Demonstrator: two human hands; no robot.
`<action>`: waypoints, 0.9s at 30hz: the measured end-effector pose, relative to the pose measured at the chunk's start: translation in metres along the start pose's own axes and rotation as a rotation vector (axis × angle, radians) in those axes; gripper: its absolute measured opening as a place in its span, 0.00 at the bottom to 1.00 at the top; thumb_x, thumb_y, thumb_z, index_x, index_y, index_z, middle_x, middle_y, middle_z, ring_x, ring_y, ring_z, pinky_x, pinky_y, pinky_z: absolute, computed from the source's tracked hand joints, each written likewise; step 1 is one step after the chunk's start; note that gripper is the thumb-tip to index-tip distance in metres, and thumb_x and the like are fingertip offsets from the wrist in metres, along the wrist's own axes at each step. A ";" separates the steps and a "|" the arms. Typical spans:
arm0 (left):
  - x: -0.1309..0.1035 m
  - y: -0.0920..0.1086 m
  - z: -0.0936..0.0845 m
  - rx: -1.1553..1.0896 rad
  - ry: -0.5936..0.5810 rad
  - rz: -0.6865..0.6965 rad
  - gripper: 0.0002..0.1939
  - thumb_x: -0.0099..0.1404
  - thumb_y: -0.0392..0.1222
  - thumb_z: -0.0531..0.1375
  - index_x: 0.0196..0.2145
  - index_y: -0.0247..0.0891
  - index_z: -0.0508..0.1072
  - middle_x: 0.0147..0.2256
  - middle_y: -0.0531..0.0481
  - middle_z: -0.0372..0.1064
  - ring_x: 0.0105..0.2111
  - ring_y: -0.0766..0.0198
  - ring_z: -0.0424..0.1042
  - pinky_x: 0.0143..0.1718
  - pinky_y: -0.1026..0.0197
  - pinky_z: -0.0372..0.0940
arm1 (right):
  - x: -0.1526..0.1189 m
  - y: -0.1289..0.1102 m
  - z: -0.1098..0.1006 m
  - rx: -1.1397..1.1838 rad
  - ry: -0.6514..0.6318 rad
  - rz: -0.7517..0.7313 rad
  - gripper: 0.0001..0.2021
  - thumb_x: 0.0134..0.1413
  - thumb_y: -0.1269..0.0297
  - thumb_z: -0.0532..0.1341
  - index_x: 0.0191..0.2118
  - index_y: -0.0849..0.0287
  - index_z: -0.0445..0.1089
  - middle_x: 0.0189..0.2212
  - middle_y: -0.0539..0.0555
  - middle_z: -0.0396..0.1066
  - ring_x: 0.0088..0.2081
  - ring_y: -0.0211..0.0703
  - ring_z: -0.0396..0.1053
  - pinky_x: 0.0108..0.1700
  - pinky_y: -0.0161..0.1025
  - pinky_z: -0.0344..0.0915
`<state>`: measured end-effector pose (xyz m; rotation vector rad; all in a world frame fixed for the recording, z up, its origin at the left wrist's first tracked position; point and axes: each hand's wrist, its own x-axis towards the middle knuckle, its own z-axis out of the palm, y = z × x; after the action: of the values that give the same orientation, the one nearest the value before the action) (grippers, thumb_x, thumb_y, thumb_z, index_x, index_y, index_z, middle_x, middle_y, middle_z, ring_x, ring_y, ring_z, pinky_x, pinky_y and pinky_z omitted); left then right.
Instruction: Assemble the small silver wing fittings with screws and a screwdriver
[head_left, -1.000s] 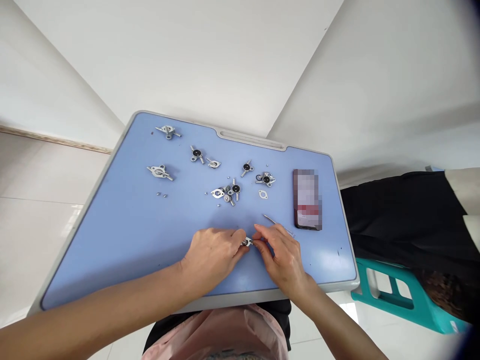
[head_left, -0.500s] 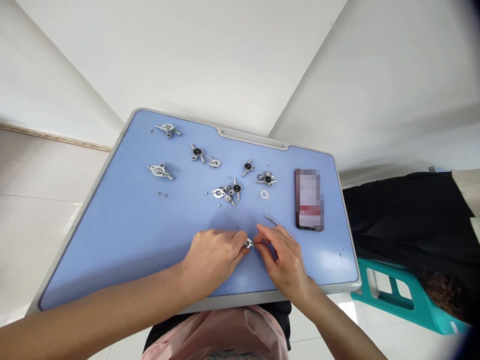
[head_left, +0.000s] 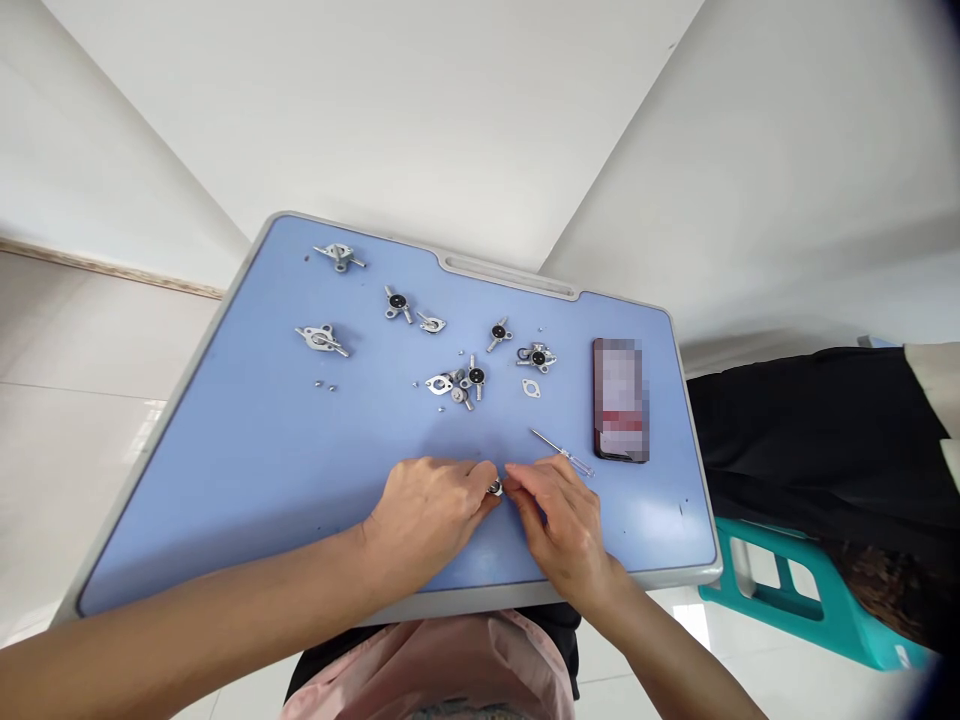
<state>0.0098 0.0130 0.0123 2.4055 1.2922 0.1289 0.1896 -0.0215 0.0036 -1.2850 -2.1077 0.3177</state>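
Observation:
Near the table's front edge, my left hand (head_left: pixel 431 510) is closed around a small metal valve (head_left: pixel 495 487). Only the valve's silvery plate end shows past the thumb; the rest is hidden in my fingers. From the right, my right hand (head_left: pixel 559 515) meets it with thumb and fingertips drawn together at the plate's edge. Whatever those fingertips pinch is too small to make out. A screwdriver with a clear handle (head_left: pixel 564 452) lies just beyond my right hand. Farther back is a loose oval metal plate (head_left: pixel 531 388).
Several metal valve bodies with black discs, one of them here (head_left: pixel 476 376), lie spread over the blue table (head_left: pixel 225 450). Two plated valves (head_left: pixel 321 339) sit at the left, with small screws (head_left: pixel 332 388) nearby. A phone (head_left: pixel 621 400) lies at right; a teal stool (head_left: pixel 787 580) stands beyond.
My right fingertips have drawn together and moved slightly left, closer to the valve, covering more of its plate. My left hand keeps its hold in nearly the same place.

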 end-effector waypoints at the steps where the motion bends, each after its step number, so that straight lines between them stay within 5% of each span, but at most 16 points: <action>1: 0.000 0.000 0.000 -0.005 -0.005 -0.003 0.09 0.67 0.39 0.56 0.29 0.39 0.72 0.23 0.50 0.75 0.21 0.64 0.71 0.20 0.63 0.39 | 0.000 0.000 0.000 -0.014 0.001 -0.023 0.19 0.62 0.77 0.54 0.55 0.53 0.66 0.33 0.52 0.76 0.35 0.43 0.71 0.35 0.42 0.71; 10: 0.000 -0.001 0.001 -0.004 -0.012 0.003 0.10 0.67 0.38 0.55 0.29 0.40 0.73 0.22 0.51 0.73 0.21 0.62 0.71 0.19 0.63 0.42 | 0.001 0.001 -0.007 -0.122 -0.100 -0.186 0.19 0.61 0.79 0.53 0.51 0.53 0.70 0.35 0.51 0.78 0.38 0.42 0.71 0.37 0.38 0.70; 21: -0.001 -0.001 0.000 -0.019 -0.002 -0.001 0.09 0.68 0.41 0.56 0.30 0.39 0.72 0.23 0.52 0.74 0.22 0.64 0.72 0.19 0.63 0.45 | -0.005 -0.006 0.008 0.251 0.045 0.374 0.09 0.60 0.71 0.58 0.43 0.54 0.72 0.31 0.51 0.74 0.35 0.41 0.72 0.30 0.37 0.69; 27: 0.000 -0.002 0.000 -0.009 -0.039 0.001 0.09 0.68 0.43 0.57 0.32 0.40 0.73 0.24 0.51 0.76 0.23 0.61 0.72 0.20 0.62 0.40 | -0.001 -0.001 0.007 0.275 0.004 0.398 0.11 0.57 0.73 0.60 0.43 0.53 0.72 0.31 0.49 0.74 0.35 0.41 0.71 0.32 0.36 0.69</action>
<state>0.0086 0.0138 0.0115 2.3892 1.2712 0.0876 0.1848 -0.0220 -0.0018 -1.5227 -1.7194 0.7458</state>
